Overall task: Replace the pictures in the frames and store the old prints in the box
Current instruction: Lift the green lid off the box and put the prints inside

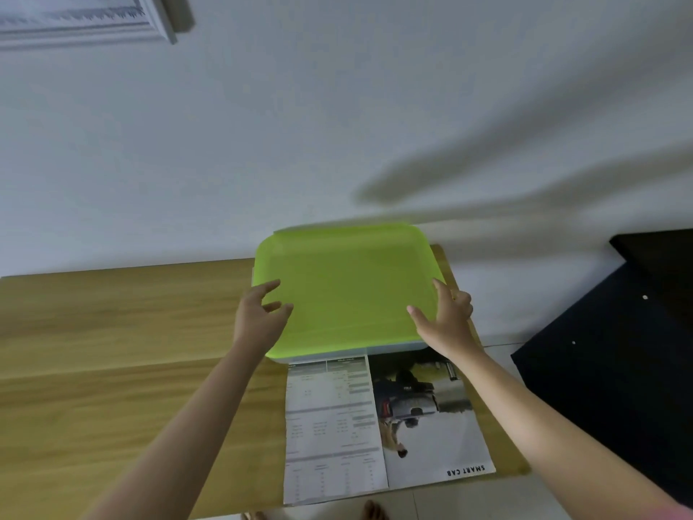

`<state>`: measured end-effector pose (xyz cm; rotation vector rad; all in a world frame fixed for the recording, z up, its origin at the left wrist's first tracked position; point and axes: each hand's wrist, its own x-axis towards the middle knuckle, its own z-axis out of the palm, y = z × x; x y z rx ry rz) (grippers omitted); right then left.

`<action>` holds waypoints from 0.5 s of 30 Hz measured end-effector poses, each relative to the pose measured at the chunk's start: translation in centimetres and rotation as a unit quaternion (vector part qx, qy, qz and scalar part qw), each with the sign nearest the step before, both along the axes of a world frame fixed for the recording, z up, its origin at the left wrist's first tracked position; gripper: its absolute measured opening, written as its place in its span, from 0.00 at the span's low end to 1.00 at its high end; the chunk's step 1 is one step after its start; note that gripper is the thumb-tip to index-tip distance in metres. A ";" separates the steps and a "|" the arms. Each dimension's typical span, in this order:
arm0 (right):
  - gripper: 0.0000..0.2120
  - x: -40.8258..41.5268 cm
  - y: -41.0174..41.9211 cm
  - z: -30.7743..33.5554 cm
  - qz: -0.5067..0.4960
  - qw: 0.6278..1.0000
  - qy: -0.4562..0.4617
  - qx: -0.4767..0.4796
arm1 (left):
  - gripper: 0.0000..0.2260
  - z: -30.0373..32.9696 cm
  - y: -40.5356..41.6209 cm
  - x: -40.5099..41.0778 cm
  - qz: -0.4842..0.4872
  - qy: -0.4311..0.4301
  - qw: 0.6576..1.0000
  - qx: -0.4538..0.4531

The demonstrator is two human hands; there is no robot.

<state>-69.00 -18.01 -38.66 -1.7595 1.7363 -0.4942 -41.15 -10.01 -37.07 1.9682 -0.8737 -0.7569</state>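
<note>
At the far right of a wooden counter (112, 332) sits a box with a lime-green lid (345, 287), its near edge resting on an open printed sheet (375, 418). The left hand (258, 317) and right hand (446, 317) reach to the lid's two near corners, fingers spread and loosely bent against its edges; neither grip is closed on it. A picture frame (86, 20) hangs on the wall, top left. The step appears to be opening the box; next, both hands likely lift the lid evenly.
</note>
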 end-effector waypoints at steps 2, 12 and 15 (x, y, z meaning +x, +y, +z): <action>0.34 0.9 0.3 0.1 0.002 1.000 -0.014 -0.002 | 0.21 0.6 -1.1 -0.9 0.008 -0.021 1.000 -0.010; 0.28 1.7 0.7 0.0 -0.015 1.000 0.017 0.014 | 0.25 -1.5 1.3 4.8 0.056 -0.016 0.994 0.090; 0.27 2.3 0.9 0.2 -0.023 0.999 0.017 0.016 | 0.25 -1.6 2.0 5.2 0.041 0.002 0.997 0.059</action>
